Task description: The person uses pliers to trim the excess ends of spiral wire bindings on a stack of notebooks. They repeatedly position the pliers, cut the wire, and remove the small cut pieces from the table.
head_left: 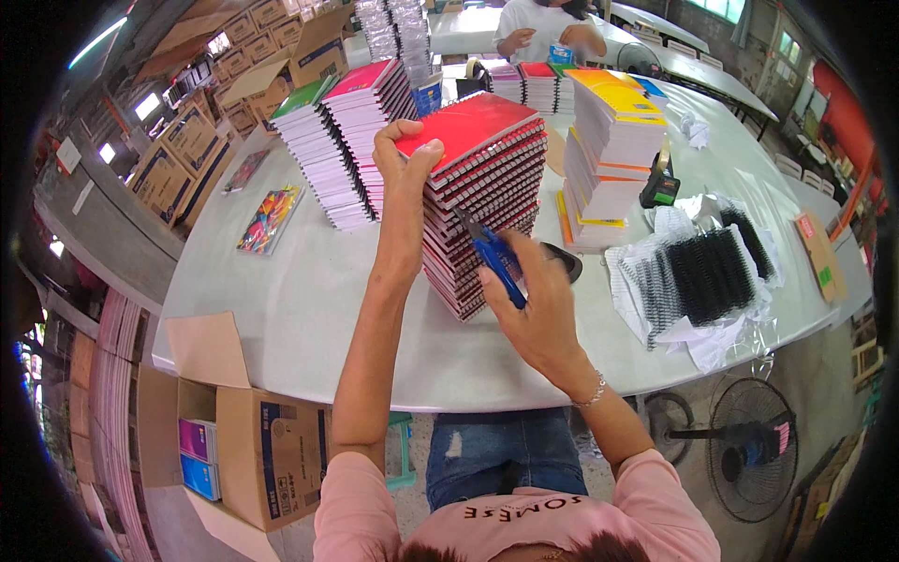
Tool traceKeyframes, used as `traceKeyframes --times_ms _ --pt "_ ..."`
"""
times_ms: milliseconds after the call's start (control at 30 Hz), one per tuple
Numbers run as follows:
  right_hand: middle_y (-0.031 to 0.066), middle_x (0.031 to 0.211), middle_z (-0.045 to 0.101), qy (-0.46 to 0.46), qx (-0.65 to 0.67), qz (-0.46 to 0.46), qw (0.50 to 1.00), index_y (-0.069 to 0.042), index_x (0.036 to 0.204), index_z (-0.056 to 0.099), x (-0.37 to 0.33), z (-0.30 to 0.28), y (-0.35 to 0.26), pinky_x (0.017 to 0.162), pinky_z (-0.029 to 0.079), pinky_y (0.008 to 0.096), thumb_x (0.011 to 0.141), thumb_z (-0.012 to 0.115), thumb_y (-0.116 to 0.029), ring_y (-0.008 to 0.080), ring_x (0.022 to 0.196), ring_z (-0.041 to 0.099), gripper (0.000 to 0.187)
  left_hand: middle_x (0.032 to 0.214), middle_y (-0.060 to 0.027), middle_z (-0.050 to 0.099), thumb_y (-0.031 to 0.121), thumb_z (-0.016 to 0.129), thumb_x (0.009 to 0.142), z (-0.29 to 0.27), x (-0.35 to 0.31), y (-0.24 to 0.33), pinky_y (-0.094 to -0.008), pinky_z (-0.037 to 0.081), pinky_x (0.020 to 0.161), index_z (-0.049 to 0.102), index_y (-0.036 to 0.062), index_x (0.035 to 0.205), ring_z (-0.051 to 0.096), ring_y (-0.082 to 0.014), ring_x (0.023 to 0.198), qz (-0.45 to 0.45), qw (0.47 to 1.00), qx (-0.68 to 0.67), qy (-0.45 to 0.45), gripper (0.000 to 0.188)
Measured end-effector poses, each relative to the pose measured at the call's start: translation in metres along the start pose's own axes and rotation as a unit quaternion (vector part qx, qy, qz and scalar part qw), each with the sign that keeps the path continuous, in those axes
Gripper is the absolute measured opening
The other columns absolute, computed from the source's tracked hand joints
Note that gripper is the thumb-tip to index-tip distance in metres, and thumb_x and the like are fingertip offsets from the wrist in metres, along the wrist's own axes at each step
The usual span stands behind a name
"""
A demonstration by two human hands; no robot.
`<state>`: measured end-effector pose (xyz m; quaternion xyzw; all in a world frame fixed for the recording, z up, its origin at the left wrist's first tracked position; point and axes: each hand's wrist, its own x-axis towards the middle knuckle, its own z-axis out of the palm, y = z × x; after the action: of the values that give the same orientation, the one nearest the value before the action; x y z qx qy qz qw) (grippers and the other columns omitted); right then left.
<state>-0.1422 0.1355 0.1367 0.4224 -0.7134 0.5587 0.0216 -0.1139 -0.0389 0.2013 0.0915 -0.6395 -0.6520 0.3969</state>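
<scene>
A tall stack of red spiral notebooks (478,131) stands before me on the white table, its coil-bound edges facing me and to the right. My left hand (405,164) grips the stack's top left corner, thumb on the red cover. In my right hand (541,314) is a pair of blue-handled wire cutters (498,262), held by the handles. Their metal jaws point up and left against the coils partway down the stack. Whether the jaws are closed on a wire is too small to tell. A dark object lies partly hidden behind my right hand.
Green and pink notebook stacks (323,155) stand left; a yellow-covered stack (609,140) and tape dispenser (661,183) stand right. Black binding coils (707,276) lie on white wrapping. An open carton (272,459) sits below the table's left edge, a fan (749,450) below right. Another person (548,28) works opposite.
</scene>
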Motion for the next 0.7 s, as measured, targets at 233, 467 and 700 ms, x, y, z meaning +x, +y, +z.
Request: traceKeyframes --times_ms 233,467,700 --pt "0.0201 0.106 0.056 0.007 0.079 -0.031 0.996 -0.003 0.133 0.054 -0.009 0.0 0.006 0.087 0.043 0.04 0.101 0.061 -0.034 0.0282 0.099 0.055 0.045 0.127 -0.0075 0.037 0.036 0.061 0.094 0.002 0.0 0.0 -0.0319 0.039 0.104 0.04 0.0098 0.133 0.046 -0.0169 0.119 0.009 0.999 -0.025 -0.023 0.051" --pt "0.0217 0.126 0.045 0.079 -0.175 -0.085 0.978 -0.007 0.143 0.048 -0.013 0.007 0.009 0.098 0.033 0.0495 0.093 0.07 -0.036 0.0365 0.113 0.042 0.062 0.125 -0.0076 0.037 0.036 0.061 0.094 -0.001 -0.001 -0.001 -0.0317 0.038 0.103 0.04 0.01 0.133 0.045 -0.0163 0.117 0.005 0.999 -0.029 -0.02 0.051" --pt "0.0224 0.113 0.054 -0.036 0.049 0.022 0.998 -0.004 0.138 0.052 -0.01 0.005 0.002 0.092 0.041 0.0434 0.097 0.066 -0.033 0.0323 0.104 0.051 0.051 0.124 -0.0072 0.037 0.037 0.063 0.093 0.001 0.0 -0.001 -0.0315 0.039 0.102 0.041 0.0109 0.132 0.046 -0.0166 0.115 0.005 0.999 -0.031 -0.019 0.052"
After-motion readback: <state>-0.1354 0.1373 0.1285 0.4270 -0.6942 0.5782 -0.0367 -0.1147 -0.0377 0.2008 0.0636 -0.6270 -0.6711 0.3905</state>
